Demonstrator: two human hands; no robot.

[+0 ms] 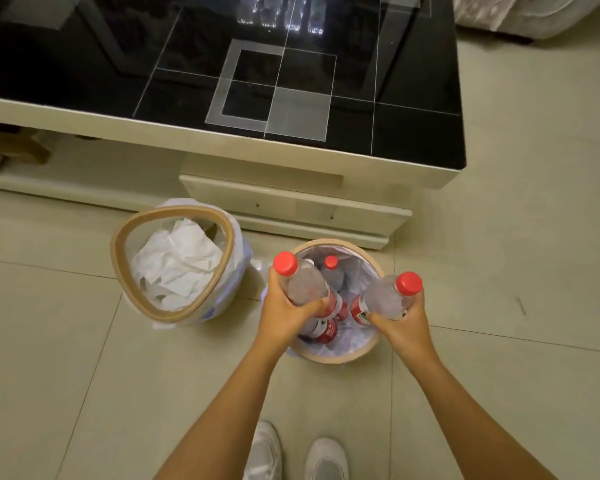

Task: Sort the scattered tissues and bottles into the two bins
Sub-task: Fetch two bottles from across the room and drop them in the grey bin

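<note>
Two lined bins stand on the floor in front of a low table. The left bin [118,258] holds crumpled white tissues [177,261]. The right bin [374,265] holds clear bottles with red caps and labels; one upright bottle [331,268] shows inside. My left hand [284,313] grips a clear red-capped bottle [300,280] over the right bin's left side, cap pointing up and away. My right hand [404,323] grips another red-capped bottle [388,296] over the bin's right side, its base tilted down into the bin.
A low cream table [222,140] with a black glass top stands just beyond the bins, its drawer unit [291,202] jutting toward them. My white shoes [291,455] are on the tiled floor below. A pale sofa edge [534,15] shows at the top right.
</note>
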